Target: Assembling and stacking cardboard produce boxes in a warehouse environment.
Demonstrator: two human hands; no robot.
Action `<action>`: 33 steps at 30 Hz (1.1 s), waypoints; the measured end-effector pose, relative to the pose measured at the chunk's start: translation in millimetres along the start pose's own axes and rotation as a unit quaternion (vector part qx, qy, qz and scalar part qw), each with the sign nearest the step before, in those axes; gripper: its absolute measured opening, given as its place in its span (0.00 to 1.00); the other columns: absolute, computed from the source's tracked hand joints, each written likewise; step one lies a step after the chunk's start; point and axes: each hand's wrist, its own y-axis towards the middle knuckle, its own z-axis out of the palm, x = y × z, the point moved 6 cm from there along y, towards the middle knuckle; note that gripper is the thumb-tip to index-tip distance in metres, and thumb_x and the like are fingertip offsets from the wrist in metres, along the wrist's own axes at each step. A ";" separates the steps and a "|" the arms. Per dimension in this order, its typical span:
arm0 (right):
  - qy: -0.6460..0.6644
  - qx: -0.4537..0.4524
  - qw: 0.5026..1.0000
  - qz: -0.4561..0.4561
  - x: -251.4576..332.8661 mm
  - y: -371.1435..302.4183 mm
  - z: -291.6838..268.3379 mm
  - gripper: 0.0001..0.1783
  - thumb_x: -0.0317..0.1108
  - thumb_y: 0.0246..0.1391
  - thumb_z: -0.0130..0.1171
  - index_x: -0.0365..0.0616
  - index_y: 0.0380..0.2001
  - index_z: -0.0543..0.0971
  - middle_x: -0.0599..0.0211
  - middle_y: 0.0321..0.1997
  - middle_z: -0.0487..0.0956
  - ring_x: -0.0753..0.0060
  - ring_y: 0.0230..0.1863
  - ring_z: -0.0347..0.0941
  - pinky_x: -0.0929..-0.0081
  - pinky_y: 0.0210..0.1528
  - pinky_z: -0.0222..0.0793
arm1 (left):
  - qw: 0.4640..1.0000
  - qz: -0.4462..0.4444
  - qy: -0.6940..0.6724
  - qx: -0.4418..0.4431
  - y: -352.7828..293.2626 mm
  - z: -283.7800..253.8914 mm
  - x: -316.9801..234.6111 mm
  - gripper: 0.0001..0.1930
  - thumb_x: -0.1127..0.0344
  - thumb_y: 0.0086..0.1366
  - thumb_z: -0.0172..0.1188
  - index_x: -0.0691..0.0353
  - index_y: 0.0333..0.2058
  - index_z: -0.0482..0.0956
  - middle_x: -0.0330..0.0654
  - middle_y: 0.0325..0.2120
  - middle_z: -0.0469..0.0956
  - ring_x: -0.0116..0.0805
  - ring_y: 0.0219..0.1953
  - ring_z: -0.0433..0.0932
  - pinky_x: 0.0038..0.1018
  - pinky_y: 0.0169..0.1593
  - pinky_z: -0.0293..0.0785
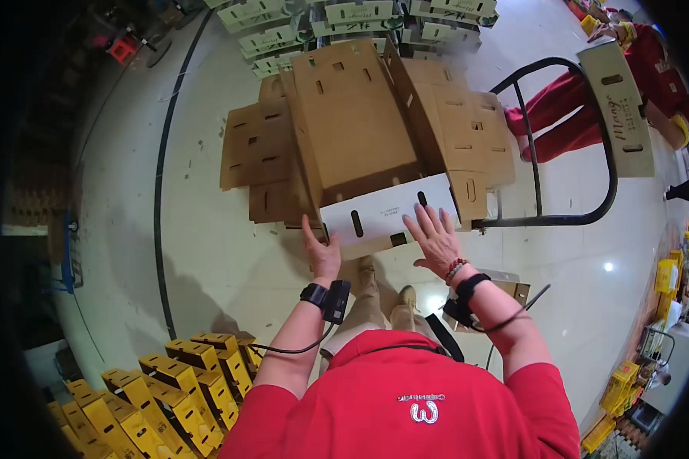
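Observation:
A partly folded cardboard box (360, 138) lies in front of me, brown inside, with its side walls raised and its far end flat. Its near end is a white panel (384, 214) with dark slots, standing folded up. Against the panel's face lies my right hand (438, 243), fingers spread and flat. At the box's near left corner is my left hand (323, 256), thumb and fingers apart, touching the edge. Beneath the box, flat brown cardboard blanks (254, 145) stick out on the left, and more blanks (475, 134) on the right.
The black tube handle of a cart (612, 176) rises at the right. Beyond it a person in red (566, 115) holds a printed carton (618, 107). Pale cartons (360, 14) are stacked at the far side; yellow boxes (180, 382) stand in rows at lower left.

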 end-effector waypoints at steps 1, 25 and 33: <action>-0.034 0.064 0.997 -0.010 0.2 7.1 12.6 0.47 0.43 0.38 0.67 0.55 0.63 0.59 0.56 0.63 0.60 0.54 0.66 0.53 0.51 0.66 0.48 | 0.987 0.119 0.104 -0.001 -0.7 -1.1 -20.6 0.38 0.63 0.54 0.64 0.57 0.62 0.57 0.57 0.58 0.60 0.52 0.61 0.60 0.37 0.62 0.57; 0.046 0.351 0.935 -0.020 -37.8 52.0 71.1 0.24 0.28 0.45 0.48 0.59 0.47 0.78 0.53 0.39 0.80 0.52 0.42 0.77 0.59 0.46 0.72 | 0.747 0.226 0.393 0.486 -20.6 63.7 -32.9 0.21 0.69 0.51 0.54 0.57 0.47 0.76 0.53 0.34 0.79 0.53 0.39 0.78 0.44 0.44 0.74; 0.076 0.394 0.907 -0.131 -14.3 45.8 101.6 0.32 0.27 0.40 0.56 0.52 0.54 0.67 0.46 0.39 0.78 0.44 0.41 0.76 0.53 0.39 0.72 | 0.741 0.236 0.310 0.547 -39.0 98.0 -5.0 0.34 0.70 0.50 0.56 0.60 0.59 0.61 0.56 0.52 0.68 0.53 0.53 0.69 0.42 0.55 0.67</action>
